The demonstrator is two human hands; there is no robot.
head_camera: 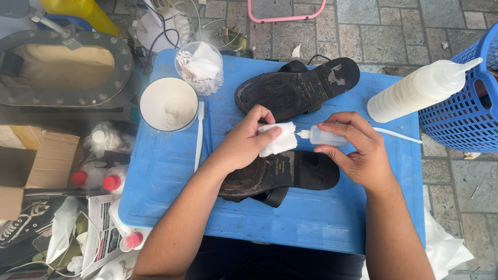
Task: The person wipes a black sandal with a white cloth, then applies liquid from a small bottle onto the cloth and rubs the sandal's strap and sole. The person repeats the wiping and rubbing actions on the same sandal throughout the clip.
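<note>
- A small clear squeeze bottle [328, 137] is held on its side above the near black sandal [280, 176], its white nozzle touching a folded white cloth pad [279, 139].
- The step in hand is judged to be the wetting of the cloth pad with liquid from the squeeze bottle; whether liquid is flowing cannot be told.
- The right hand [360, 153] is clamped on the squeeze bottle, thumb beneath and fingers curled over its body.
- The left hand [244, 142] is closed on the cloth pad, which is pinched between thumb and fingers and kept just above the near black sandal.
- The next move is judged to call for a light squeeze with the nozzle kept against the cloth pad, so that nothing is spilled on the sole.
- The near black sandal is laid sole up on the blue plastic table [171, 176], directly under both hands; its worn forepart is partly hidden by the left wrist.
- A second black sandal [295, 88] is laid sole up just beyond the near black sandal, apart from both hands.
- To the left of the near black sandal a white brush [199, 136] is laid flat, and beyond it a white bowl [168, 103] is set beside a clear cup of cotton swabs [199, 67].
- To the right of and beyond the near black sandal a large white squeeze bottle [420, 91] is leaned against a blue basket [461, 119].
- Small red-capped bottles [111, 181] are seen on the ground, left of the blue plastic table.
</note>
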